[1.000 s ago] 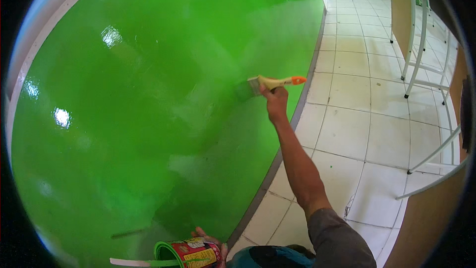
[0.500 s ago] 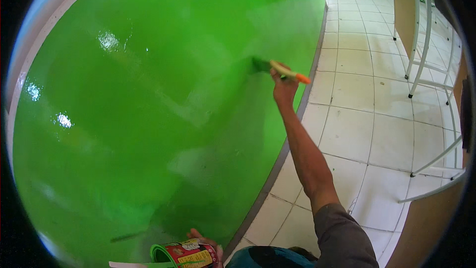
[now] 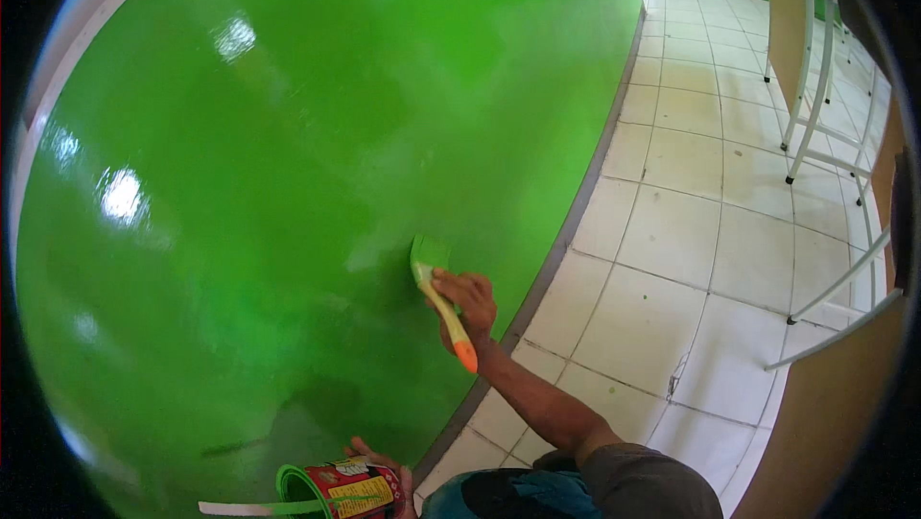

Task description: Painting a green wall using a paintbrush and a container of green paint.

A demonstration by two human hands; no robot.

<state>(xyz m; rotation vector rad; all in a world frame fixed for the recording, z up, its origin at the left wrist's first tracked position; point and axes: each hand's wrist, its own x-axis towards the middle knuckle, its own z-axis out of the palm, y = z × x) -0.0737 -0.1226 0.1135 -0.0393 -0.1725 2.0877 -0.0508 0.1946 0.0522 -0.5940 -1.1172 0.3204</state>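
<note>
My right hand (image 3: 468, 308) is closed round the pale yellow handle of a paintbrush (image 3: 443, 308), whose handle end is orange. The brush's green bristles press against the green wall (image 3: 288, 183), which is glossy with wet paint in patches. At the lower edge my left hand (image 3: 382, 461) holds a paint can (image 3: 360, 488), red with a yellow label and green drips. The can is tilted, its green-coated opening facing left; some fingers are hidden behind it. A pale strip smeared with green (image 3: 240, 508) sticks out by the can's mouth.
A grey baseboard (image 3: 547, 298) runs between the wall and the white tiled floor (image 3: 672, 231), which has a few green spots. White-legged chairs (image 3: 815, 106) stand at the right, with a brown panel (image 3: 835, 404) nearer. A white frame (image 3: 58, 68) edges the wall at left.
My right hand has brought the brush down and to the left along the wall, closer to me. The left hand and paint can have shifted slightly left in view.
</note>
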